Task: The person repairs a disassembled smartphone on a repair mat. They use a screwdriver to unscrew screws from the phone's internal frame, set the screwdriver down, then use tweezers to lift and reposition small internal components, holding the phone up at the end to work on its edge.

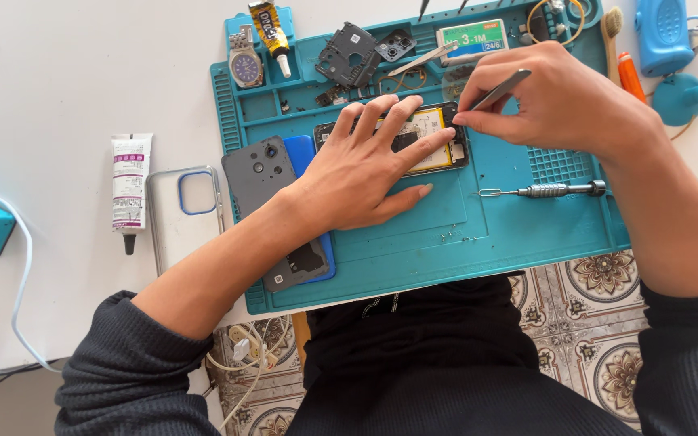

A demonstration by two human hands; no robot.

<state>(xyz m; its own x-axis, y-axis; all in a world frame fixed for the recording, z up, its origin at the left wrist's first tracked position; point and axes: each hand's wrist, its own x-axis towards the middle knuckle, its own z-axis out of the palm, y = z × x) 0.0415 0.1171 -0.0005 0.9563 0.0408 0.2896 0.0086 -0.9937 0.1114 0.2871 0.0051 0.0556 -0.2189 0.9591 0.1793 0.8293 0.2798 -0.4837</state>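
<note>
- Head view looks straight down on a teal repair mat (414,242) that lies on a white table (66,89).
- An opened phone (426,137), back cover off and its yellow-white battery showing, lies face down in the upper middle of the mat.
- The left hand (365,165) rests flat on the phone with fingers spread, palm down, pinning it to the mat; it grips nothing.
- The right hand (563,101) is curled around metal tweezers (498,90), pinched between thumb and forefinger, with the tip touching the phone's right end beside the left fingertips.
- A small screwdriver (547,190) with a knurled metal handle lies on the mat just below the right hand, apart from it.
- Tiny screws (449,236) are scattered on the mat below the phone.
- A grey phone back cover (264,173) lies over a blue one (304,153) at the mat's left edge, partly under the left forearm.
- A clear phone case (178,214) and a white glue tube (129,190) lie on the table left of the mat.
- In the mat's upper trays sit a wristwatch (245,63), a yellow-black glue tube (271,31) and a black plastic frame part (347,55).
- A blue device (662,34) and an orange-handled tool (630,77) lie right of the mat.
</note>
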